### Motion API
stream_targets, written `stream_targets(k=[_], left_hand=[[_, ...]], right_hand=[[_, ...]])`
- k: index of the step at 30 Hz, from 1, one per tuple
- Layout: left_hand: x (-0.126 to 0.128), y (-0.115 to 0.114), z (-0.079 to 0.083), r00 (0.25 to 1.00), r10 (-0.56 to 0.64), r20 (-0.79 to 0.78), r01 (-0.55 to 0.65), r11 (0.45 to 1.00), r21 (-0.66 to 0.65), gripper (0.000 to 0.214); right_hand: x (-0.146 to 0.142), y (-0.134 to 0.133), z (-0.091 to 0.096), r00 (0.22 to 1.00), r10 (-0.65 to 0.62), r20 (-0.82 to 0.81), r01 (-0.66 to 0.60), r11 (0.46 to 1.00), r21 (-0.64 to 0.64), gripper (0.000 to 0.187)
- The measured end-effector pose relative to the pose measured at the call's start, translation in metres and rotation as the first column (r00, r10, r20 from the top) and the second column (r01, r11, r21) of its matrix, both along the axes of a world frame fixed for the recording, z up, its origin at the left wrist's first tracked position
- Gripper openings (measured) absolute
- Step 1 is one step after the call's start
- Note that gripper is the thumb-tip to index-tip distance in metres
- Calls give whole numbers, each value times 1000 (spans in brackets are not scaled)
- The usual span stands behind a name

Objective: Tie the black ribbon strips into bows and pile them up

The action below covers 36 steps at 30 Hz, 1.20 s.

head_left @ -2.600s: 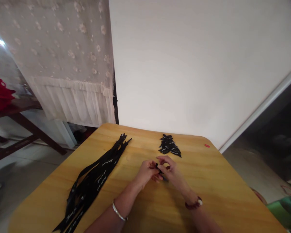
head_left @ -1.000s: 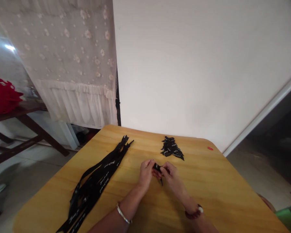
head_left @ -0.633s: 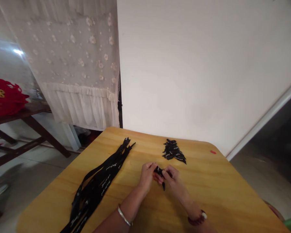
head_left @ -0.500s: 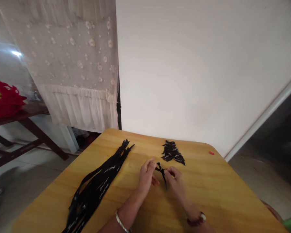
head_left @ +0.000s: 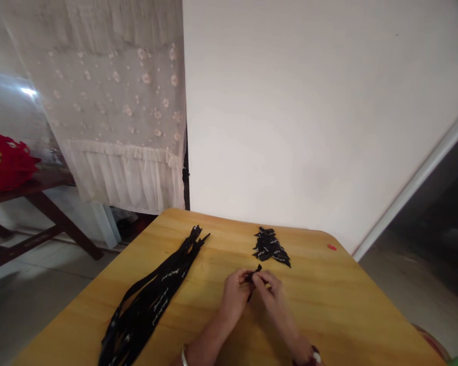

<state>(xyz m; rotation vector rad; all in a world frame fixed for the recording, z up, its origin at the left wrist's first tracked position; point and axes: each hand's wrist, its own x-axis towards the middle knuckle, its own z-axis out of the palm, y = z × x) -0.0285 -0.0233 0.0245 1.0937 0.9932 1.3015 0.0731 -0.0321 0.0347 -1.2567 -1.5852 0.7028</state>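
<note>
Near the middle of the wooden table point(head_left: 336, 305), my left hand point(head_left: 233, 295) and my right hand point(head_left: 272, 292) meet, their fingers closed on a short black ribbon point(head_left: 259, 268). One knotted-looking end of the ribbon sticks up above the fingertips, and a thin tail hangs below between the hands. The fingers cover the rest of it. Just beyond my hands lies a pile of short black ribbon pieces point(head_left: 269, 246) with white lettering. To the left a bundle of long black ribbons point(head_left: 152, 297), also with white lettering, stretches across the table.
A small red object point(head_left: 332, 247) lies near the table's far right corner. Behind the table stands a white panel point(head_left: 309, 127), beside a lace curtain point(head_left: 125, 107). At the left, a red cloth item point(head_left: 9, 162) rests on a dark wooden stand point(head_left: 49, 213).
My hands have come together. The ribbon, stretched in view between them before, is now mostly covered by the fingers of both hands. The view has tilted slightly upward.
</note>
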Motion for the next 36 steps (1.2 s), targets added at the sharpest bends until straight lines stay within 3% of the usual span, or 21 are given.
stream_targets(k=[3,7,9,13,16,22,29,36], left_hand=[[-3,0,5,1000,20,2,-19,993,-113,13],[-10,0,8,1000,-26,16,28,985,-172,15],[-13,0,8,997,-76,26,79,984,-163,15],[-14,1,6,988,-154,-23,148,974,-172,17],[-13,1,5,979,-194,-58,180,965,-191,17],[-12,0,4,980,-191,-56,176,963,-204,16],[-13,0,6,982,-159,105,180,955,-237,20],[-12,1,3,974,-139,179,185,943,-277,19]], right_hand=[[3,-1,4,1000,-9,-18,9,1000,9,28],[14,2,7,984,-148,-101,152,988,27,24],[18,5,6,983,-123,-135,124,992,-1,25],[18,9,7,983,73,-168,-91,990,-106,17],[15,10,7,976,137,-171,-161,978,-136,14],[12,8,4,948,87,-307,-158,964,-213,20],[11,8,5,973,-11,-229,-29,984,-173,22],[7,8,8,950,44,-310,-99,982,-163,26]])
